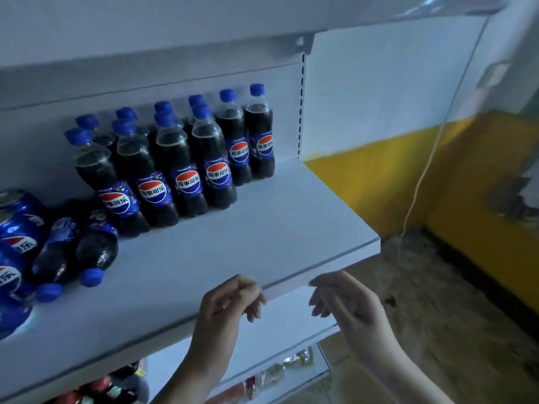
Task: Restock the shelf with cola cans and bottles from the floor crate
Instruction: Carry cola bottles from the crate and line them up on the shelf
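Several upright cola bottles [178,158] with blue caps stand in two rows at the back of the white shelf [262,228]. Two more bottles [96,246] lie on their sides at the left, caps pointing toward me. Beside them, blue cola cans [17,228] are piled at the far left edge. My left hand [230,301] hovers at the shelf's front edge with its fingers loosely curled and nothing in it. My right hand [341,301] is just to the right, fingers bent and apart, also holding nothing. The floor crate is out of view.
A lower shelf [291,325] sits under my hands, with packaged snacks [277,371] below it. To the right are a yellow and white wall [408,176], a hanging white cable [425,170] and a rough concrete floor [437,316].
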### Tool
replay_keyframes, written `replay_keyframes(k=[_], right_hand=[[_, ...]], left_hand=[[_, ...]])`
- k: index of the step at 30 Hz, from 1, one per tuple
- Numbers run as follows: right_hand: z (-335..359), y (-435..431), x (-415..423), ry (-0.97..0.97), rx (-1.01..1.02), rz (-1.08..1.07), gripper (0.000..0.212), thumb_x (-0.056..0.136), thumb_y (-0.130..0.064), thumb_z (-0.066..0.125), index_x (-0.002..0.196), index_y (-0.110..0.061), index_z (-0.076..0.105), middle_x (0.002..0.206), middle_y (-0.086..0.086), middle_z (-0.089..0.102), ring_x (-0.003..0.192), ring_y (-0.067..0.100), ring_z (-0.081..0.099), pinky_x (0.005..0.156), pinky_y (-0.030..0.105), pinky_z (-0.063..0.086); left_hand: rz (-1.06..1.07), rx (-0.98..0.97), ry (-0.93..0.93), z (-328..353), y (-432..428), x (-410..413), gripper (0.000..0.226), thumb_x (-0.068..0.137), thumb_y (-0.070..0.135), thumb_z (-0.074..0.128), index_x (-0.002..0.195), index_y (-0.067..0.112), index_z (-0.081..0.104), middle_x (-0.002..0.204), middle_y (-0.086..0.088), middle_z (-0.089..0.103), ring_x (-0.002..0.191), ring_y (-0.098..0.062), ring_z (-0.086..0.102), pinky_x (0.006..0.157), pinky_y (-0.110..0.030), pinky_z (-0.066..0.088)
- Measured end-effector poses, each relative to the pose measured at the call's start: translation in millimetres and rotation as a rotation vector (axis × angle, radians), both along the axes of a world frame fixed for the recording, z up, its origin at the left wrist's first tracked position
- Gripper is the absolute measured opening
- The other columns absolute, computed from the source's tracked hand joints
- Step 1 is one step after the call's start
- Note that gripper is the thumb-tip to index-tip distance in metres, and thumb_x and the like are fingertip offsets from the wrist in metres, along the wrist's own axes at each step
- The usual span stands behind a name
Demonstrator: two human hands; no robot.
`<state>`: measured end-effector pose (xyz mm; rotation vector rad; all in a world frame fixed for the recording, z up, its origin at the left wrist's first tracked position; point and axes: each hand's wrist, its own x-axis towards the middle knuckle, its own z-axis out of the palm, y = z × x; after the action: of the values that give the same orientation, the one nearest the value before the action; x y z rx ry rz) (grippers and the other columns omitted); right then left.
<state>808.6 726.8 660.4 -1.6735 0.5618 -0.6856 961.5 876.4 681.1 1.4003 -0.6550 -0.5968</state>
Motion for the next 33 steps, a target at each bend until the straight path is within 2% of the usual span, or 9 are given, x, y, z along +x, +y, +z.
replay_keyframes(k=[5, 8, 11, 15, 17, 20, 23, 28, 33], right_hand=[[-12.1, -11.9, -72.1, -0.011, 0.132, -0.055, 0.022, 0.102, -0.004, 0.057, 0.095, -0.017, 0.074, 0.079, 0.011, 0.072, 0.068, 0.022, 0.068, 0.063, 0.027, 0.052], [-18.6, -19.0, -130.1, -0.042, 0.242, -0.154, 0.024, 0.101, -0.004, 0.057, 0.091, -0.018, 0.074, 0.076, 0.015, 0.071, 0.066, 0.023, 0.066, 0.062, 0.029, 0.051], [-25.0, -27.4, -197.1, -0.073, 0.367, -0.301, 0.021, 0.1, -0.002, 0.057, 0.089, -0.009, 0.074, 0.072, 0.018, 0.07, 0.063, 0.028, 0.064, 0.06, 0.034, 0.05], [-34.9, -38.2, -293.8, -0.088, 0.503, -0.508, 0.022, 0.1, -0.002, 0.056, 0.089, -0.006, 0.074, 0.071, 0.017, 0.069, 0.064, 0.028, 0.064, 0.061, 0.034, 0.05], [-38.3, -43.8, -341.3, -0.091, 0.537, -0.613, 0.022, 0.1, -0.001, 0.055, 0.089, -0.005, 0.074, 0.07, 0.016, 0.068, 0.063, 0.027, 0.063, 0.061, 0.034, 0.05], [-38.8, -46.9, -407.8, -0.089, 0.538, -0.765, 0.023, 0.101, 0.0, 0.053, 0.091, -0.004, 0.072, 0.071, 0.013, 0.069, 0.063, 0.024, 0.064, 0.063, 0.034, 0.05], [-36.4, -41.5, -461.2, -0.126, 0.528, -0.899, 0.023, 0.101, 0.0, 0.052, 0.091, -0.006, 0.072, 0.073, 0.013, 0.071, 0.065, 0.023, 0.065, 0.065, 0.035, 0.051], [-38.6, -22.8, -506.1, -0.203, 0.541, -1.041, 0.022, 0.101, 0.001, 0.05, 0.092, -0.004, 0.07, 0.073, 0.014, 0.07, 0.065, 0.023, 0.065, 0.061, 0.032, 0.052], [-51.9, -11.1, -513.5, -0.204, 0.602, -1.078, 0.018, 0.101, 0.001, 0.051, 0.095, 0.0, 0.068, 0.071, 0.013, 0.07, 0.063, 0.022, 0.064, 0.059, 0.027, 0.052]], left_hand=[[-0.142, 0.074, 0.039, -6.3, -36.1, -55.4, 0.034, 0.079, 0.04, 0.06, 0.06, 0.011, 0.057, 0.064, -0.012, 0.051, 0.065, -0.021, 0.047, 0.066, -0.029, 0.041], [-0.279, 0.165, 0.032, -11.1, -66.0, -107.2, 0.035, 0.083, 0.04, 0.057, 0.061, 0.013, 0.057, 0.066, -0.012, 0.05, 0.066, -0.022, 0.047, 0.07, -0.039, 0.041], [-0.38, 0.227, 0.089, -14.1, -100.8, -167.8, 0.031, 0.086, 0.034, 0.059, 0.065, 0.012, 0.06, 0.067, -0.014, 0.051, 0.065, -0.024, 0.045, 0.068, -0.042, 0.037], [-0.545, 0.293, 0.226, -21.2, -143.7, -246.7, 0.032, 0.101, 0.019, 0.055, 0.071, 0.012, 0.065, 0.068, -0.014, 0.054, 0.06, -0.018, 0.05, 0.053, -0.026, 0.043], [-0.611, 0.325, 0.268, -25.1, -162.1, -284.9, 0.031, 0.102, 0.013, 0.051, 0.074, 0.012, 0.065, 0.069, -0.014, 0.054, 0.061, -0.018, 0.051, 0.054, -0.025, 0.044], [-0.705, 0.362, 0.323, -32.1, -185.9, -339.0, 0.016, 0.095, 0.014, 0.064, 0.081, 0.008, 0.062, 0.07, -0.013, 0.053, 0.062, -0.02, 0.049, 0.056, -0.027, 0.045], [-0.817, 0.396, 0.322, -35.6, -205.5, -387.9, 0.013, 0.083, 0.02, 0.07, 0.083, 0.009, 0.063, 0.068, -0.012, 0.053, 0.061, -0.02, 0.049, 0.054, -0.025, 0.046], [-0.994, 0.413, 0.24, -34.4, -229.4, -453.2, 0.011, 0.08, 0.021, 0.077, 0.079, 0.014, 0.068, 0.066, -0.011, 0.055, 0.061, -0.019, 0.051, 0.058, -0.026, 0.047], [-1.12, 0.418, 0.175, -37.9, -247.8, -493.4, 0.018, 0.08, 0.023, 0.082, 0.083, 0.01, 0.069, 0.066, -0.012, 0.055, 0.06, -0.018, 0.051, 0.061, -0.028, 0.044]])
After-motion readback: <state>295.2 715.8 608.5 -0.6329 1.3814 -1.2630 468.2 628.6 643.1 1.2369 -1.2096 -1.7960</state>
